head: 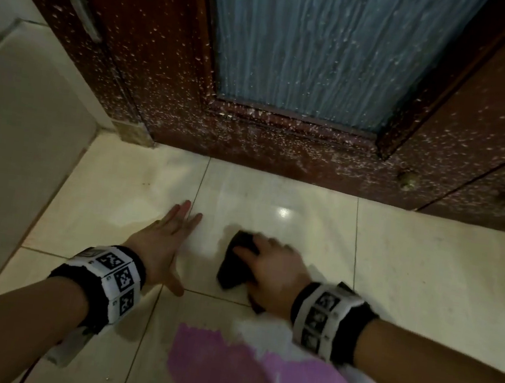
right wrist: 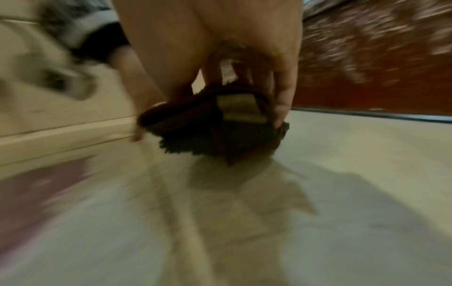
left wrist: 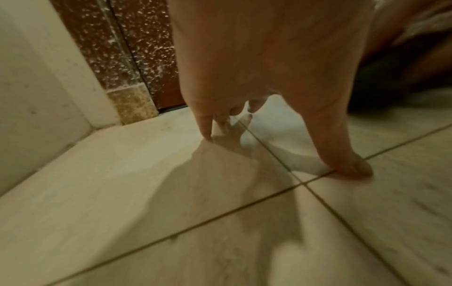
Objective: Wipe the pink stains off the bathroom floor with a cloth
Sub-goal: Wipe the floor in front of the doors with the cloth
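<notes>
A dark brown fluffy cloth (head: 234, 265) lies bunched on the pale floor tiles (head: 409, 274) in front of the door. My right hand (head: 270, 266) grips the cloth (right wrist: 215, 127), fingers curled over its top and thumb at its side; the right wrist view is blurred. A large pink stain (head: 223, 369) spreads on the tiles close to me, below both wrists, and shows as a dull pink patch (right wrist: 36, 185) in the right wrist view. My left hand (head: 169, 235) rests flat on the floor left of the cloth, fingers straight, its fingertips (left wrist: 354, 168) touching a tile joint.
A dark red wooden door (head: 281, 150) speckled with white spots, with a frosted glass panel (head: 332, 48), closes off the far side. A pale tiled wall (head: 13, 130) runs along the left. Wet shiny patches sit around the stain.
</notes>
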The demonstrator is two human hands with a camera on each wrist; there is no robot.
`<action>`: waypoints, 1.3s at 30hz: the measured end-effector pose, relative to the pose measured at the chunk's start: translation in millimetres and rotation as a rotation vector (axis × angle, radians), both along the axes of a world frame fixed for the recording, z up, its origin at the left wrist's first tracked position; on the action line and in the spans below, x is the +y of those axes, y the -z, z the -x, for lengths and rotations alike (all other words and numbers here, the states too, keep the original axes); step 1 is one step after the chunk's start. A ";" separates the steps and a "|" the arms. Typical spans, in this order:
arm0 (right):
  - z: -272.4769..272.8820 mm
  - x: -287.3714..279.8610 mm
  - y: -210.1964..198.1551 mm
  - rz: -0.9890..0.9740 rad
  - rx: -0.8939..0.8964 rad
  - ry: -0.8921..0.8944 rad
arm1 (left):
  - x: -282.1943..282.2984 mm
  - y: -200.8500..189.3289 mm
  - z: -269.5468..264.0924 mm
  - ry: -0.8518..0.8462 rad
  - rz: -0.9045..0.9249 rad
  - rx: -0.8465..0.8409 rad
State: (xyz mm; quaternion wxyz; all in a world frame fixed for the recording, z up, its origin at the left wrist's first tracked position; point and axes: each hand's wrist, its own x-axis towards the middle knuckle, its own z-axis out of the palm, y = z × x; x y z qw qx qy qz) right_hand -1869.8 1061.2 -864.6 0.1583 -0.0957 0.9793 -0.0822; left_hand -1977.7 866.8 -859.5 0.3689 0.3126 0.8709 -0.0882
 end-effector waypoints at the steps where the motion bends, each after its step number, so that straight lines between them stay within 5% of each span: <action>1: 12.1 18.3 -3.7 -0.034 0.057 0.124 | 3.3 0.4 -0.6 0.012 0.007 -0.015; 6: 37.8 96.8 -11.5 -0.234 0.038 0.633 | 8.4 0.2 0.9 0.019 0.035 -0.033; 11: 9.7 54.2 2.5 -0.256 -0.004 0.433 | 6.8 0.2 1.4 0.017 0.036 -0.048; 17: -48.0 -8.3 13.6 -0.023 -0.067 0.075 | 9.3 -0.6 0.3 0.023 0.061 -0.023; 20: -31.3 25.9 -6.1 0.143 0.010 0.250 | 9.3 0.3 -1.0 0.003 0.065 -0.017; 24: -13.3 107.1 -14.2 -0.155 0.101 0.590 | 8.2 1.3 -1.4 -0.009 0.058 -0.024; 28: -31.6 104.0 -5.4 -0.240 -0.047 0.547 | 7.2 1.4 -1.4 -0.007 0.057 -0.020; 36: -86.0 14.1 9.4 -0.043 -0.053 0.067 | 6.5 3.3 -1.2 0.008 0.070 -0.003; 39: -71.0 41.6 2.7 -0.083 0.024 0.190 | 5.8 3.9 -1.6 0.020 0.086 0.000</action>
